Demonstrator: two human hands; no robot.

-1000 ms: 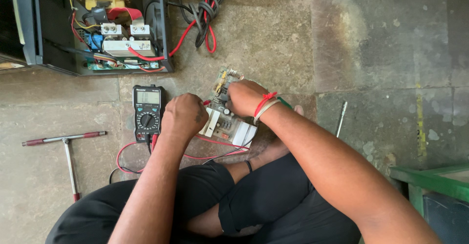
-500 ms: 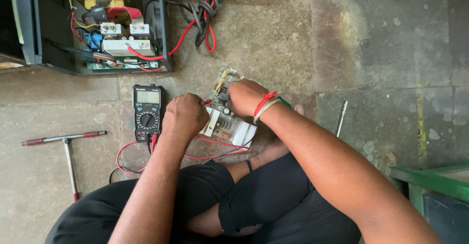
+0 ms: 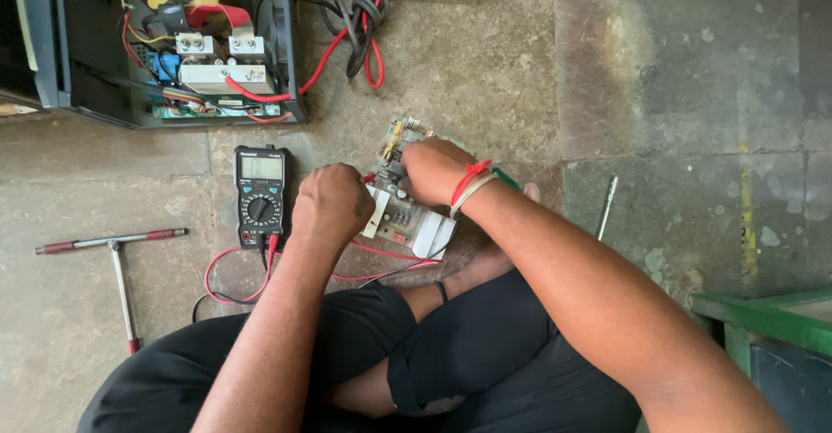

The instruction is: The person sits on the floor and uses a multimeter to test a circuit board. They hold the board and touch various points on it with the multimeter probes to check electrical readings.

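Change between the earlier views and this one is hardly to be found: both hands are seen in the same places over the board [image 3: 403, 212], the meter [image 3: 261, 196] lies where it lay, and the red and black leads [image 3: 227, 279] keep the same loops on the floor, so the work is judged to be held steady at one spot on the board rather than moved on. The board is kept low over the floor [image 3: 537, 95], just in front of the crossed legs, its upper end with small parts standing clear above the right hand. The left hand [image 3: 333, 204] is curled into a loose fist at the board's left edge, knuckles turned up, and a red tip, probably a probe, is seen just past its fingers; what is pinched inside the fist cannot be told. The right hand [image 3: 435, 171] is laid across the top of the board, fingers bent down onto it and closed on it, with a red thread and a pale band worn at the wrist. The two hands are set near each other but not touching, the board between them. Both forearms are brought in from below, the right one crossing over the knee. A T-handled tool [image 3: 117, 255] is left well apart on the left, an opened case [image 3: 186, 47] of wiring stands beyond the meter, and a thin metal rod [image 3: 607, 208] lies to the right
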